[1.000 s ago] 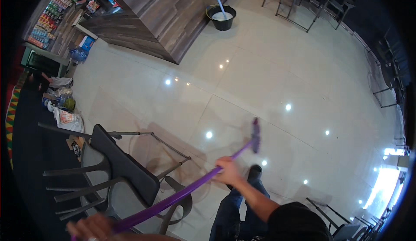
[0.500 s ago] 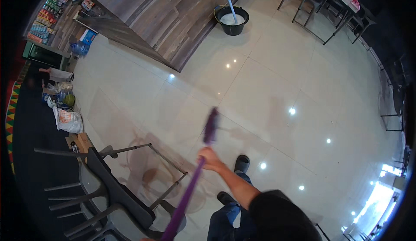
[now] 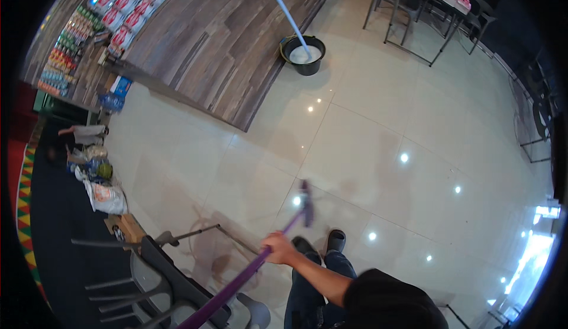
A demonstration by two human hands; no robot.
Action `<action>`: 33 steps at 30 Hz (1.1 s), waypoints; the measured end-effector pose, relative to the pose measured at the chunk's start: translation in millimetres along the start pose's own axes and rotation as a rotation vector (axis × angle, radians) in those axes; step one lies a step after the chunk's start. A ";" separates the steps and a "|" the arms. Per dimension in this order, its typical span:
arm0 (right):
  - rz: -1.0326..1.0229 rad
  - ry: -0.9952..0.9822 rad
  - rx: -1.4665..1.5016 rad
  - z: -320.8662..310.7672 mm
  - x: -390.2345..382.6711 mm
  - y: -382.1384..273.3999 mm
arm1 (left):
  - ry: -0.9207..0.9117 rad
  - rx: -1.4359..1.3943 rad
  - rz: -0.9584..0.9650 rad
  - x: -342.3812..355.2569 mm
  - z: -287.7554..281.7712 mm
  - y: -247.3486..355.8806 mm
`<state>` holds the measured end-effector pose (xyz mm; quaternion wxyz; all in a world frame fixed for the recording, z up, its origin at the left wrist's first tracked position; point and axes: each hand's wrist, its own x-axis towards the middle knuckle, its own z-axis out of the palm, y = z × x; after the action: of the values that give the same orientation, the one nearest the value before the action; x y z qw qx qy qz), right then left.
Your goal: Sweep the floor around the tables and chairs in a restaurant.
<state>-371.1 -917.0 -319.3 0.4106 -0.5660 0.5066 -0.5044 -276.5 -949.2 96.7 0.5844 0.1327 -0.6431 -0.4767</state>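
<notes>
The broom (image 3: pixel 236 283) has been swung since the earlier frame: its head (image 3: pixel 307 206) is now turned farther to the right, and more handle is shown between it and the right hand (image 3: pixel 279 248). The purple handle is gripped by that hand, fingers wrapped around it; how the left hand is held cannot be told. The blurred head is placed ahead and to the right of the gripping hand, over the tiled floor (image 3: pixel 367 122), near the shoes (image 3: pixel 336 241). The handle is slanted down-left, past grey chairs (image 3: pixel 147 274).
</notes>
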 end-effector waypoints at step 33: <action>0.060 0.186 -0.161 -218.4 367.1 223.9 | -0.421 -0.025 -0.242 242.9 71.1 -346.8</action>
<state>-630.4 -1303.0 -447.3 0.3297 -0.5326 0.5981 -0.4999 -541.5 -1270.4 -8.2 0.3779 0.0994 -0.7241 -0.5684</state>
